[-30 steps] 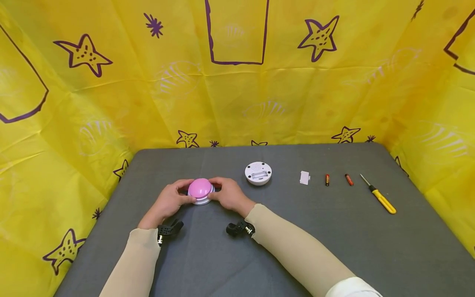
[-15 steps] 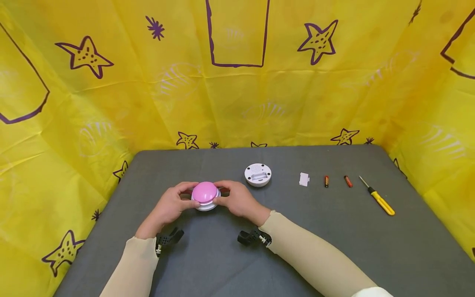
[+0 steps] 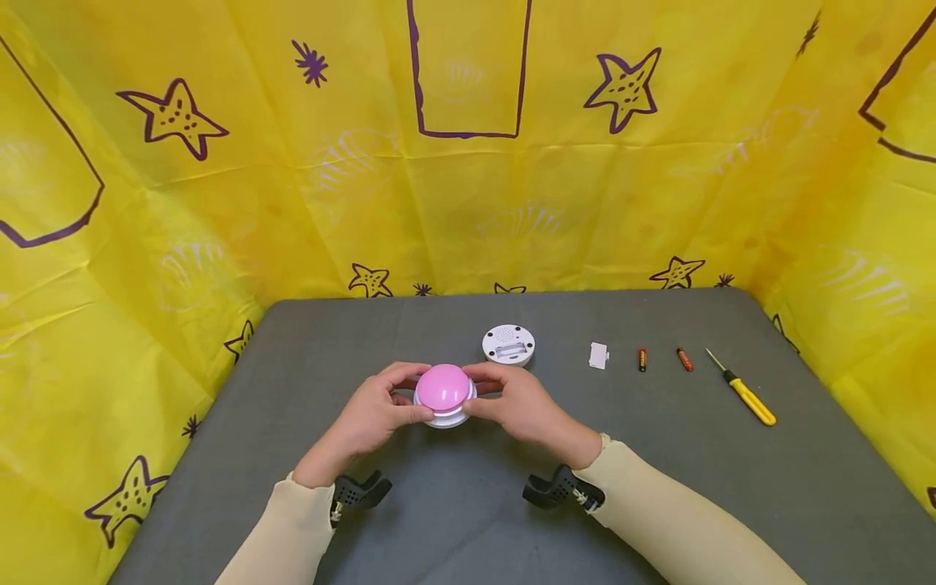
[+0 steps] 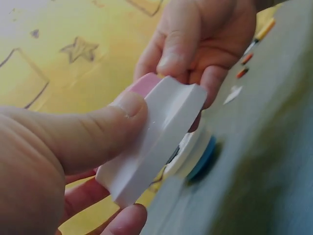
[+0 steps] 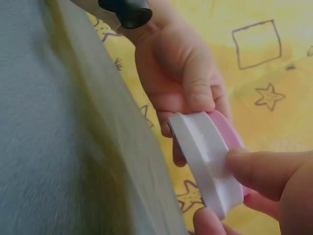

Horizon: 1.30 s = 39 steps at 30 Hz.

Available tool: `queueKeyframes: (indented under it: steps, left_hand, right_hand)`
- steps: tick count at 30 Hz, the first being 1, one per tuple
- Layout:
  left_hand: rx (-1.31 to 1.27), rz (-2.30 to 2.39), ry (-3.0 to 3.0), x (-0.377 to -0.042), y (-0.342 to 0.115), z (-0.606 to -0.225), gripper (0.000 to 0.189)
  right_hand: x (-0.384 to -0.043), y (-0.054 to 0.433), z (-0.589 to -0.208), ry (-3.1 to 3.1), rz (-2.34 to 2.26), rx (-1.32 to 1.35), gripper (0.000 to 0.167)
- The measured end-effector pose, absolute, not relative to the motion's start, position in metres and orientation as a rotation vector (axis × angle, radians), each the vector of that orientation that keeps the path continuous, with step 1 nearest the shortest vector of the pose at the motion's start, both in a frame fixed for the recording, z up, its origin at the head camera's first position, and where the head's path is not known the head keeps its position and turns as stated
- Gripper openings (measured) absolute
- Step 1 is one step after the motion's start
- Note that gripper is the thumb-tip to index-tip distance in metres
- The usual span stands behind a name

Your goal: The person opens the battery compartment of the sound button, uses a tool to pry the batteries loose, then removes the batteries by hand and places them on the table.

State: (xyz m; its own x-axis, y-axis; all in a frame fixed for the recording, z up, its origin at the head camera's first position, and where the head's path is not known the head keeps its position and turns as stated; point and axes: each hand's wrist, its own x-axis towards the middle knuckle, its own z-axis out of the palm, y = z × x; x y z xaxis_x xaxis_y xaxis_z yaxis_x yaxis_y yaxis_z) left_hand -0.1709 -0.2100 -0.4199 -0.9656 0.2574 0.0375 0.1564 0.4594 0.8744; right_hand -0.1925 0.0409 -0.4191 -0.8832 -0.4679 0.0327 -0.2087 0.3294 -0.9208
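Note:
A round push button with a pink dome (image 3: pixel 444 387) and a white base (image 4: pixel 161 132) is held between both hands, dome up and lifted off the table. My left hand (image 3: pixel 373 414) grips its left side, thumb on the white rim and fingers curled beneath the base. On the opposite side my right hand (image 3: pixel 530 410) pinches the rim the same way, its thumb (image 5: pixel 259 169) along the base. Just behind, a second push button (image 3: pixel 508 344) lies upside down on the table, its battery compartment bare; its blue dome (image 4: pixel 201 159) shows underneath in the left wrist view.
To the right on the grey table (image 3: pixel 658 487) lie a white battery cover (image 3: pixel 598 355), two small red batteries, one upright in line (image 3: pixel 643 360) and one slanted (image 3: pixel 684 360), and a yellow-handled screwdriver (image 3: pixel 749 398). A yellow patterned cloth (image 3: pixel 468 203) encloses the back and sides.
Both hands have carried the pink push button to the right and nearer to the head camera, so that it now stands in front of the upside-down button. The other things stay put.

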Motion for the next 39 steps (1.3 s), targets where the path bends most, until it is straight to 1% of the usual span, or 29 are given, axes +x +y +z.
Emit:
queueKeyframes:
  steps: [6, 13, 20, 25, 39]
  left_hand:
    - [0.427, 1.511, 2.588, -0.167, -0.184, -0.424, 0.056]
    - [0.462, 1.501, 2.561, -0.165, -0.159, -0.432, 0.056]
    - [0.568, 1.493, 2.549, -0.165, -0.142, -0.435, 0.057]
    - [0.629, 1.509, 2.522, -0.164, -0.133, -0.437, 0.061]
    - [0.616, 1.613, 2.430, -0.164, -0.122, -0.442, 0.062]
  right_hand:
    - [-0.185, 0.069, -0.420, 2.291, -1.626, -0.549, 0.038]
    - [-0.182, 0.095, -0.429, 2.135, -1.714, -0.471, 0.036]
    - [-0.181, 0.111, -0.434, 2.011, -1.741, -0.364, 0.046]
    - [-0.182, 0.118, -0.435, 1.987, -1.728, -0.333, 0.051]
    - [-0.184, 0.131, -0.438, 1.966, -1.750, -0.316, 0.056]
